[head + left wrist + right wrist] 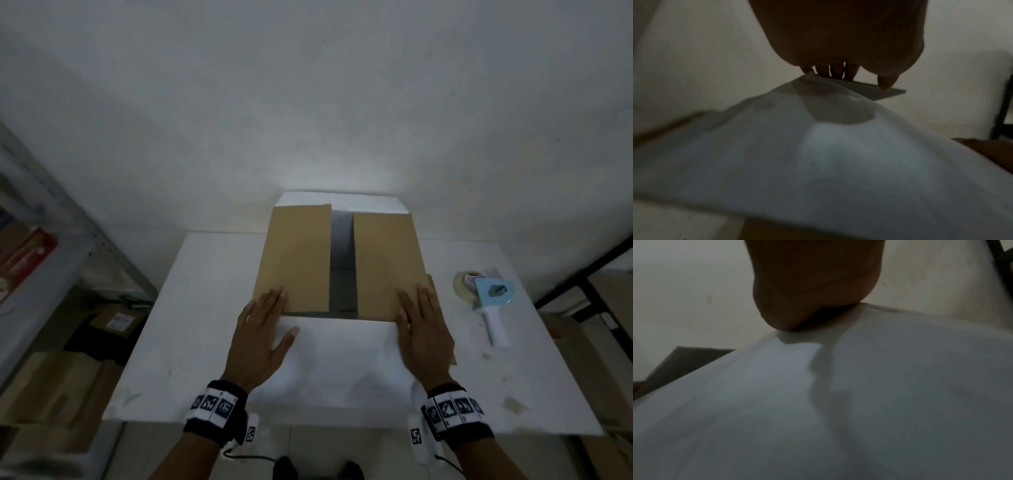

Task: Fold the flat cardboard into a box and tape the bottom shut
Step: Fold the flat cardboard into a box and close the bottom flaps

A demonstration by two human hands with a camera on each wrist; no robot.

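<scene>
Nearest the person, both wrists wear black bands with black-and-white markers. The left hand (262, 337) lies flat with straight, spread fingers on the near white flap (337, 353) of the box (337, 270), its fingertips reaching onto the left brown flap (296, 255); it grasps nothing. The right hand (423, 337) lies flat in the same way, fingers straight, on the flap's right end, its fingertips on the right brown flap (385, 263), gripping nothing. The box stands in the middle of the white table (205, 308). Its two brown flaps are folded inward with a dark gap between them. To the right, well apart from the box, a tape dispenser (488, 299) lies on the table. Behind the table rises a pale wall (308, 102).
</scene>
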